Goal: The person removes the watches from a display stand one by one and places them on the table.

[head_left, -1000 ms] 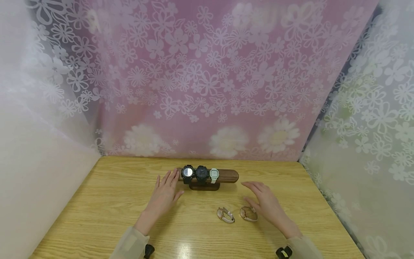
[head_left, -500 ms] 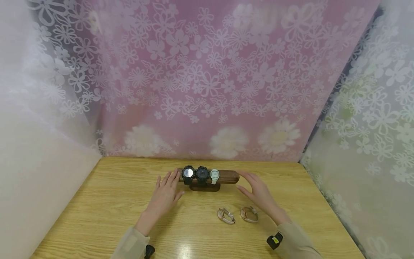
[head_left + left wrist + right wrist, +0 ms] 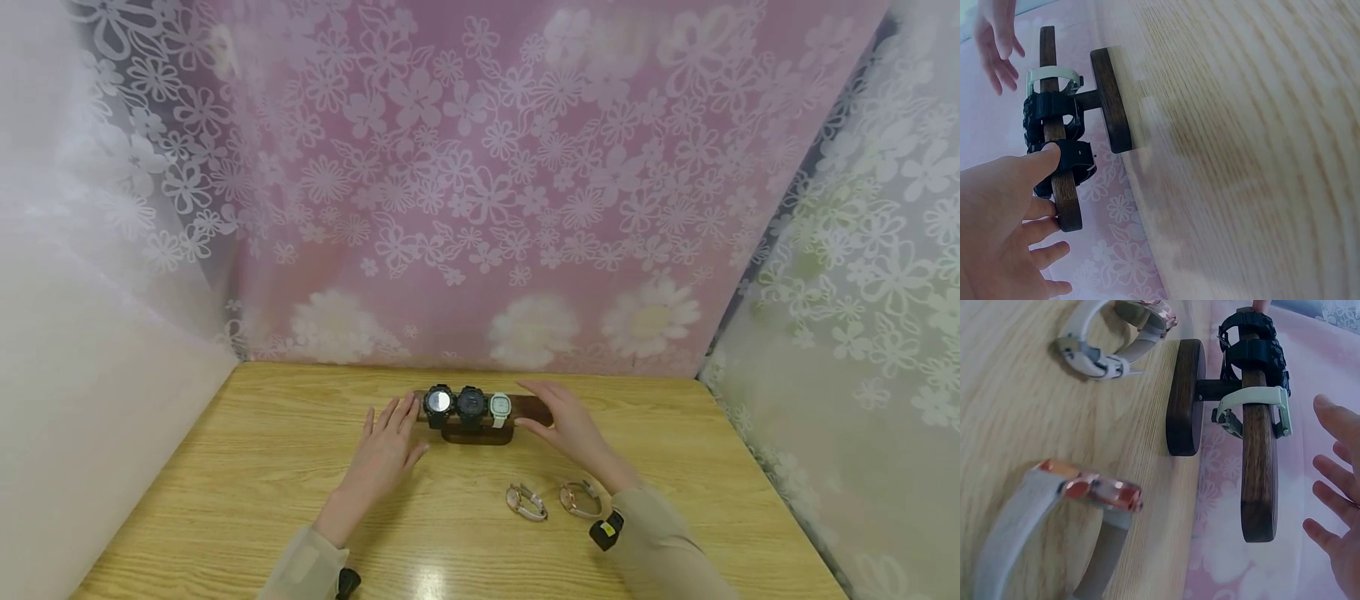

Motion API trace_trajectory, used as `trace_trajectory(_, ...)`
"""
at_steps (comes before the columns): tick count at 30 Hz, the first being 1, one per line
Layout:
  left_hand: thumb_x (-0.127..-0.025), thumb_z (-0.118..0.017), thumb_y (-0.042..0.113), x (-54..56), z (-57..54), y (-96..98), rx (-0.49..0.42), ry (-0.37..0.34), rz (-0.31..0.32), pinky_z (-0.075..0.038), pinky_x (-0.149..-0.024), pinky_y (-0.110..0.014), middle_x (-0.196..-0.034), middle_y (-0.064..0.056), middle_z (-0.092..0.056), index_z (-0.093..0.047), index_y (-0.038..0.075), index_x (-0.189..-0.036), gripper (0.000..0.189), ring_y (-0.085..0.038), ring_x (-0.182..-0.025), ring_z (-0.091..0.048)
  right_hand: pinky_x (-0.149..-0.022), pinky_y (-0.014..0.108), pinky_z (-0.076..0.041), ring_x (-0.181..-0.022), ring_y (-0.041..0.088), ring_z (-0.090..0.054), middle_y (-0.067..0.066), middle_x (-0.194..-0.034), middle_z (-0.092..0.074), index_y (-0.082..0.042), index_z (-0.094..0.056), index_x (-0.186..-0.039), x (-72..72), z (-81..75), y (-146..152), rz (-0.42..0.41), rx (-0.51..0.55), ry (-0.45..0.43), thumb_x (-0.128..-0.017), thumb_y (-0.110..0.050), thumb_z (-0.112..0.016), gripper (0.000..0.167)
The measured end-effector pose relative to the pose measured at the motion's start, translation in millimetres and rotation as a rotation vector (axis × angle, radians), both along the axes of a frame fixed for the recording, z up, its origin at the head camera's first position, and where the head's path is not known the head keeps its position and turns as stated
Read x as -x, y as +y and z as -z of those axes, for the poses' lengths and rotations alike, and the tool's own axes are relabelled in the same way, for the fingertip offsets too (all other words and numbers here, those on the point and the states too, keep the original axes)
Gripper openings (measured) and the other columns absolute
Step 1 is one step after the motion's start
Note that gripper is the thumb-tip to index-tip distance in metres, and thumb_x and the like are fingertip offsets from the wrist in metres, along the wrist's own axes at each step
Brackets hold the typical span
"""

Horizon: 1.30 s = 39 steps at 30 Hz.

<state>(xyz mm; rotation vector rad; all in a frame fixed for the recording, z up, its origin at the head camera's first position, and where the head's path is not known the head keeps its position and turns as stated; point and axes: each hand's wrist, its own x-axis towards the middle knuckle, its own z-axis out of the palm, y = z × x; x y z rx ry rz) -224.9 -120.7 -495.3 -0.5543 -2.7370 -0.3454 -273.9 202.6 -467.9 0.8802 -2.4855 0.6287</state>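
A dark wooden watch stand (image 3: 534, 408) carries two black watches (image 3: 438, 402) and a pale mint watch (image 3: 500, 406) on its bar. My left hand (image 3: 384, 446) is at the bar's left end, fingers extended; in the left wrist view its thumb overlaps the nearest black strap. Around the bare right end of the bar, my right hand (image 3: 566, 425) holds its thumb and fingers apart. The right wrist view shows a gap between those fingers and the bar. Two rose-gold watches with pale straps, one left (image 3: 527, 502) and one right (image 3: 581, 499), lie in front.
The stand rests on a light wood-grain table (image 3: 285, 483). Behind the table hangs a pink flowered curtain (image 3: 450, 208), with pale sheets on both sides. A small black device (image 3: 606, 531) is strapped at the right wrist.
My right hand has moved left and away from me, from beside the loose watches to the bar's right end. My left hand stays in place.
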Motion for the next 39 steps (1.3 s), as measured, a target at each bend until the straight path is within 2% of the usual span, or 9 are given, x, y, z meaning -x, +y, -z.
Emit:
trace_trajectory(6,-0.1,-0.065,0.037,0.0,0.5,0.6,-0.004,-0.006,-0.002,-0.021,-0.119,-0.066,-0.162,-0.016,-0.034,-0.037,-0.001,-0.155,0.072,-0.04,-0.147,-0.033,-0.101,0.059,-0.049,-0.124,0.035,-0.059,0.012,-0.137,-0.062,-0.013,-0.055,-0.147,6.7,-1.1,-12.0,0.003,0.01,-0.087,-0.084,-0.033,-0.084,0.072)
trace_trajectory(12,-0.1,-0.064,0.036,0.4,0.4,0.7,-0.002,-0.018,-0.006,-0.02,-0.12,-0.066,-0.162,-0.016,-0.035,-0.037,-0.001,-0.155,0.072,-0.04,-0.148,-0.032,-0.108,0.057,-0.044,-0.131,0.034,-0.054,0.01,-0.142,-0.06,-0.013,-0.055,-0.147,15.6,3.7,-20.7,0.013,-0.065,-0.133,-0.084,-0.041,-0.082,0.074)
trace_trajectory(21,-0.1,-0.065,0.036,0.3,-0.1,0.5,0.0,-0.011,-0.003,-0.022,-0.119,-0.066,-0.161,-0.017,-0.037,-0.038,0.0,-0.155,0.071,-0.04,-0.147,-0.034,-0.107,0.06,-0.043,-0.129,0.035,-0.055,0.011,-0.136,-0.063,-0.01,-0.06,-0.14,18.1,4.8,-30.2,-0.001,-0.118,-0.138,-0.084,-0.039,-0.082,0.067)
trace_trajectory(28,-0.099,-0.066,0.035,0.1,1.1,-0.5,-0.007,0.0,-0.004,-0.022,-0.118,-0.067,-0.16,-0.017,-0.037,-0.038,0.0,-0.155,0.072,-0.041,-0.146,-0.035,-0.106,0.057,-0.046,-0.127,0.032,-0.057,0.009,-0.134,-0.064,-0.009,-0.062,-0.137,20.6,9.1,-31.9,0.022,-0.158,-0.098,-0.084,-0.038,-0.082,0.064)
trace_trajectory(39,-0.1,-0.065,0.037,0.3,-1.1,-0.3,-0.013,-0.022,-0.012,-0.019,-0.119,-0.067,-0.161,-0.015,-0.036,-0.038,0.001,-0.155,0.071,-0.04,-0.148,-0.031,-0.106,0.055,-0.046,-0.125,0.031,-0.059,0.008,-0.132,-0.066,-0.011,-0.066,-0.134,19.7,7.2,-28.4,0.011,-0.133,-0.089,-0.084,-0.038,-0.083,0.059)
